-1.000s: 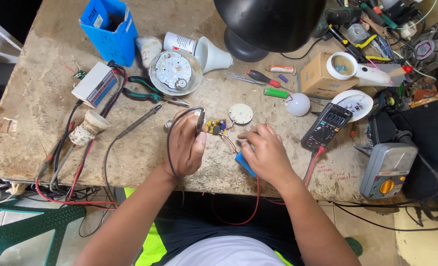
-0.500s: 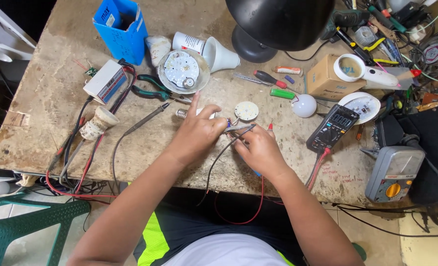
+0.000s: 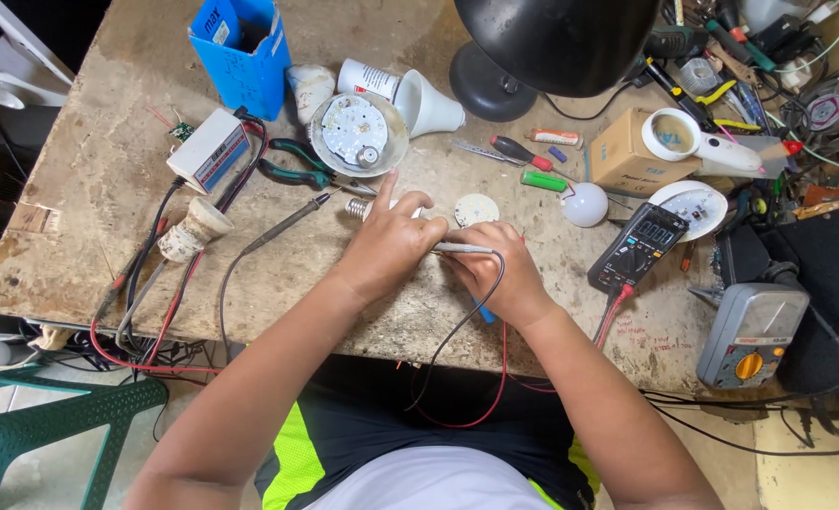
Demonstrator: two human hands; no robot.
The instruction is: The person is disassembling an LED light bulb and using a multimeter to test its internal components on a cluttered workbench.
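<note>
My left hand and my right hand meet at the middle of the worn workbench. The left fingers pinch a thin metal probe whose black wire loops down off the front edge. Under the right palm a blue-handled piece with a red wire sticks out. Whatever lies between the fingertips is hidden. A bulb screw base lies just beyond the left hand, a round white LED disc just beyond the right. The black multimeter lies to the right.
A black desk lamp hangs over the back. A blue box, open lamp housing, green pliers, soldering iron and ceramic lamp holder lie left. A cardboard box, grey meter and tool clutter lie right.
My left hand, which held the black lead up in a loop, has moved right and down against my right hand. The probe now lies level between both hands.
</note>
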